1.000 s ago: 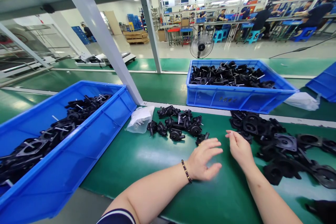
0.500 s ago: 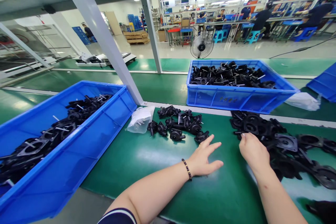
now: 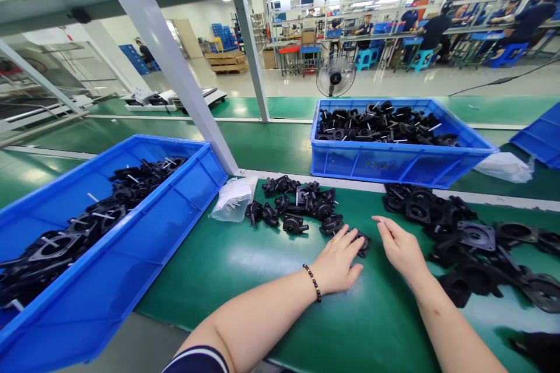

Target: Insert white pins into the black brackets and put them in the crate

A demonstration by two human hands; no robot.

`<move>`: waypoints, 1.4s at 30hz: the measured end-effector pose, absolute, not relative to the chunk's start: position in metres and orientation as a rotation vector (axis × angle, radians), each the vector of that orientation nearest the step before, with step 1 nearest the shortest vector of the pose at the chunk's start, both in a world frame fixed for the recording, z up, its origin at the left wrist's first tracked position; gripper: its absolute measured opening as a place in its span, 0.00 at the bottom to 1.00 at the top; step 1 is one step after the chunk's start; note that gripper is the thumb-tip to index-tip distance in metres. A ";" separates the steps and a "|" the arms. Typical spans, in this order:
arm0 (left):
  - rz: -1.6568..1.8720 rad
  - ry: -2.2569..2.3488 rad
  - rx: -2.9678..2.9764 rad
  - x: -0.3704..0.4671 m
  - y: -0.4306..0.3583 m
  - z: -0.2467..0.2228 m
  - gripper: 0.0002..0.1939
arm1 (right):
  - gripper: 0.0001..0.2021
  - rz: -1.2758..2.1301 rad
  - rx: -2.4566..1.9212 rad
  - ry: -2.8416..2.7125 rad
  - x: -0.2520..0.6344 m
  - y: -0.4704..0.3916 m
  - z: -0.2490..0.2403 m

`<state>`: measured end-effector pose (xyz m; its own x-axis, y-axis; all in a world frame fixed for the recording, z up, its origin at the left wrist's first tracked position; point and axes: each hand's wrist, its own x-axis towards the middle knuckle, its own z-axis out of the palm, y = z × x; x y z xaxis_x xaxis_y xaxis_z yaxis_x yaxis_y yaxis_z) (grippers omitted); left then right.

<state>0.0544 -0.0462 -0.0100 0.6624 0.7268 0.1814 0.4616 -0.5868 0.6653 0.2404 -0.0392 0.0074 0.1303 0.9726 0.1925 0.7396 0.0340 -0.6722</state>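
My left hand (image 3: 336, 261), with a beaded bracelet at the wrist, lies palm down with its fingers stretched out. Its fingertips rest over a black plastic housing (image 3: 364, 245), partly hidden beneath them. Just beyond the fingers is another black housing (image 3: 331, 224), at the near edge of a small cluster of housings (image 3: 295, 223). To the right, my right hand (image 3: 402, 249) hovers above the green tabletop with its index finger extended and nothing visible in it. Beyond it lies a larger pile of black flanged parts (image 3: 476, 236).
A blue bin (image 3: 131, 268) of black parts with white pins stands at left, another blue bin (image 3: 394, 163) at the back. A clear bag of white pins (image 3: 234, 198) lies beside a slanting metal post (image 3: 175, 70). A fan (image 3: 335, 77) and seated people are farther off.
My right hand has moved left, away from the pile. One black housing from the pile's left edge now lies under my left fingers, which have lowered onto it.
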 end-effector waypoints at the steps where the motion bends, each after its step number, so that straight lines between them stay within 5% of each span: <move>1: 0.591 0.907 2.314 0.055 -0.046 -0.010 0.29 | 0.18 0.456 -1.760 -1.656 0.240 -0.039 0.007; 11: 0.638 0.983 2.407 0.057 -0.044 -0.007 0.15 | 0.10 0.598 -1.726 -1.611 0.239 -0.038 0.005; 15: 0.695 0.973 2.332 0.057 -0.043 -0.009 0.10 | 0.11 0.712 -1.633 -1.582 0.238 -0.037 0.003; 20: 0.698 0.883 2.251 0.057 -0.042 -0.011 0.16 | 0.14 0.747 -1.631 -1.524 0.235 -0.038 0.008; 25: 0.760 0.989 2.033 0.059 -0.040 -0.014 0.07 | 0.15 0.768 -1.579 -1.507 0.234 -0.042 0.013; 34: 0.913 0.797 0.891 0.067 -0.033 -0.013 0.26 | 0.15 0.813 -1.475 -1.736 0.232 -0.048 0.023; 42: 0.943 0.745 0.832 0.067 -0.032 -0.012 0.26 | 0.16 0.892 -1.437 -1.954 0.228 -0.051 0.020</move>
